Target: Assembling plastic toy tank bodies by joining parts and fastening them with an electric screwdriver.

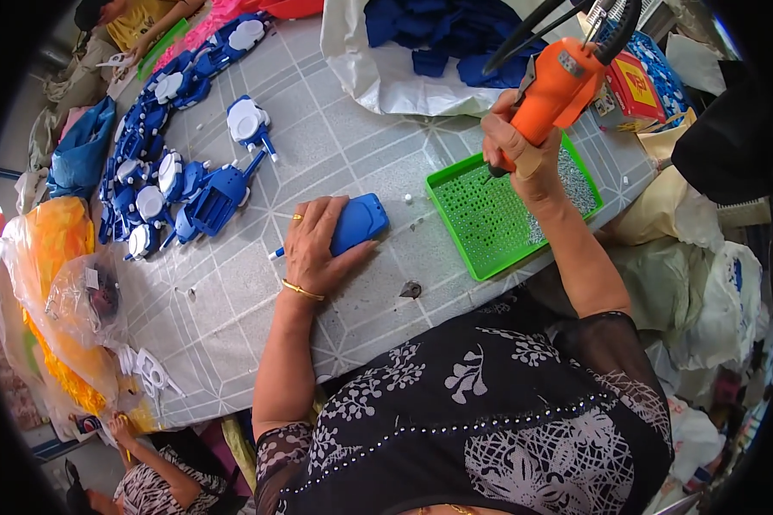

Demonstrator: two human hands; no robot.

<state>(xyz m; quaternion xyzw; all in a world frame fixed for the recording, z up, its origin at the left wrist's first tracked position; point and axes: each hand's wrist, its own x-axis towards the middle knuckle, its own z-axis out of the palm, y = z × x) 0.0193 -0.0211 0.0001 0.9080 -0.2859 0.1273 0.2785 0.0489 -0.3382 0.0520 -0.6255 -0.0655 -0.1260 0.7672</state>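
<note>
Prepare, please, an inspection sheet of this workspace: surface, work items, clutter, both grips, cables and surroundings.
Surface: grey table with pale crossing lines.
Work items: blue casing; orange power driver; green tray with silvery small hardware toward its right side; blue-and-white pieces piled at left.
Clutter: dark cone-like bit and small white piece lying loose.
Left grip: over the blue casing, thumb along its near edge.
Right grip: around the driver, its tip above the tray.
Cables: black cable at the driver's top, running out of view.
Surroundings: white sack with blue pieces; two other people, partly visible at left.
</note>
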